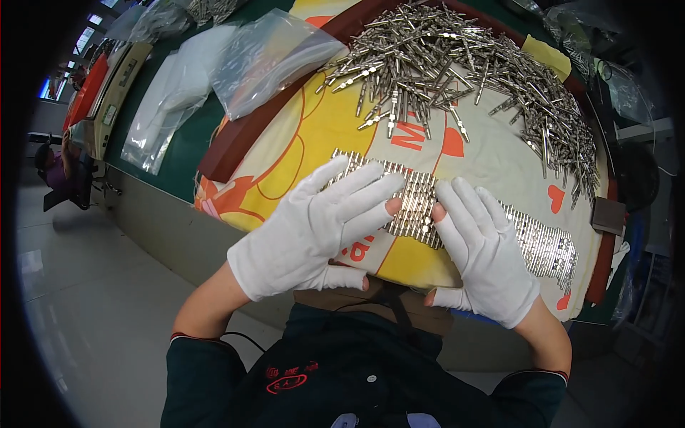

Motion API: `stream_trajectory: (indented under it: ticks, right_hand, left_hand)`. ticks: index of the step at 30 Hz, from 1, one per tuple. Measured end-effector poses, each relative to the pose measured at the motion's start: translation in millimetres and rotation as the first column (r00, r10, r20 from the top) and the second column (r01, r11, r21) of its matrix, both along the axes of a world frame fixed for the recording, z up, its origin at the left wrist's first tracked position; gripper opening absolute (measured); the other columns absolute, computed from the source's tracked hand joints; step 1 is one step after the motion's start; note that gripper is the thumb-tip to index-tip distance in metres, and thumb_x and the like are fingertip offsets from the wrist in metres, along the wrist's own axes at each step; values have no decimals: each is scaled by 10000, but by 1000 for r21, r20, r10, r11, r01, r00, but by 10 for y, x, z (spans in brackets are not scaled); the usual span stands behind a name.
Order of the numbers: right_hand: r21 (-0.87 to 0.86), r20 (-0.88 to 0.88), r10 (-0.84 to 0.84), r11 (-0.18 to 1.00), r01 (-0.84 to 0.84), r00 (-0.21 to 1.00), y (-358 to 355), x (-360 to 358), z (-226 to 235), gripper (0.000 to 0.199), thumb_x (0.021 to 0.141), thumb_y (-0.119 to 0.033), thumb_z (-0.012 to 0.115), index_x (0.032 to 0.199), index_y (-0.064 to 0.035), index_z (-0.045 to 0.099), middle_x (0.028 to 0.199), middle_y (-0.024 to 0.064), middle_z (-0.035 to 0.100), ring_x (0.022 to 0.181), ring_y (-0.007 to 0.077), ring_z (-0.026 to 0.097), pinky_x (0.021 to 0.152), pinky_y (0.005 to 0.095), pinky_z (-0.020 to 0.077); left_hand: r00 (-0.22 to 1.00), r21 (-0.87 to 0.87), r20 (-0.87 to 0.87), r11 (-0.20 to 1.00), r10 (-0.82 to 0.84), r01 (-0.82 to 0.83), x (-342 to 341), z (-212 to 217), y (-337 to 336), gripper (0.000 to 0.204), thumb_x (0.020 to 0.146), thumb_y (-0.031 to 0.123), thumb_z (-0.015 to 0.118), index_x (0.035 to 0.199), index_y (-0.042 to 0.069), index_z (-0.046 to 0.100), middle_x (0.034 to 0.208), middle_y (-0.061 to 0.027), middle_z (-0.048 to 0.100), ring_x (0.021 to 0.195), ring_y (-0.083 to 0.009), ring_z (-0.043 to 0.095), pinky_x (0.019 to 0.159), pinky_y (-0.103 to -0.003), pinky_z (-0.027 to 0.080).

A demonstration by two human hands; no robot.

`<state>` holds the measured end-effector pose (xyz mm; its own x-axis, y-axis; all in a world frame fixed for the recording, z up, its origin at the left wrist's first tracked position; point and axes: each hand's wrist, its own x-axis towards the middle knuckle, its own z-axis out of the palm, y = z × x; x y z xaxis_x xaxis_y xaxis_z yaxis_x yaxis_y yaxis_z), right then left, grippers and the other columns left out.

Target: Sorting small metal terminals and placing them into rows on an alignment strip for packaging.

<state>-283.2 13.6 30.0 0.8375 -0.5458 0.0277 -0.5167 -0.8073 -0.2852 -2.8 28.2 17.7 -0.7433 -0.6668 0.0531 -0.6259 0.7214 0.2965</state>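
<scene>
A long row of slim silvery metal pins (415, 207) lies side by side on a patterned cloth (285, 153). Over the left part of that row rests my left hand (314, 221), in a white glove with bare thumb and index tips. Its fingers are stretched out flat on the pins. My right hand (485, 250), gloved the same way, lies with extended fingers across the row further right. Between the two hands a stretch of pins shows. More of the row (546, 246) comes out to the right of my right hand. The pins under both palms are hidden.
A big loose heap of similar metal pins (421, 53) spreads along the far side and down the right. Dark red wooden edging (246, 139) borders the cloth. Clear plastic bags (275, 60) lie on the green table at left. Another person (61, 164) sits far left.
</scene>
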Motion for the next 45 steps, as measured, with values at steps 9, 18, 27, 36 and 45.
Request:
stream_trajectory:
  ticks: [9,18,27,36,45]
  right_hand:
    - [62,-95,90,994,-85,991,156,234,-77,922,792,-619,565,1347,106,432,1468,254,367,1387,375,322,1163,498,221]
    - [40,-100,36,999,-32,994,202,311,-31,923,733,-592,640,1336,82,457,1443,223,411,1373,359,357,1153,530,201]
    - [65,9,-19,998,18,1000,321,364,-56,902,672,-559,718,1301,46,490,1428,198,447,1366,335,379,1146,527,197]
    - [58,42,-31,998,29,999,331,677,-101,887,674,-551,707,1308,31,490,1424,191,445,1367,341,368,1147,524,201]
    - [61,-11,-88,994,89,996,338,934,-154,841,756,-555,686,1300,56,494,1405,211,447,1378,347,342,1151,530,207]
  left_hand:
    - [999,159,-50,987,19,-11,-39,-6,196,944,724,580,687,1451,77,358,1479,-177,383,1357,-363,386,1144,-497,277]
    - [971,60,-207,992,117,-107,98,3,228,786,805,503,693,1410,79,425,1408,-171,432,1280,-372,437,1066,-487,355]
    - [907,-202,-168,887,386,-415,245,-157,298,604,722,325,770,1213,36,570,1075,-120,539,956,-309,528,830,-419,420]
    - [804,-91,-413,859,428,-504,234,-349,247,456,704,138,756,1126,54,606,1018,-117,556,876,-302,549,759,-398,450]
    - [750,-147,-460,792,476,-593,204,-378,246,354,640,-111,598,956,44,630,894,-113,565,747,-298,550,642,-385,458]
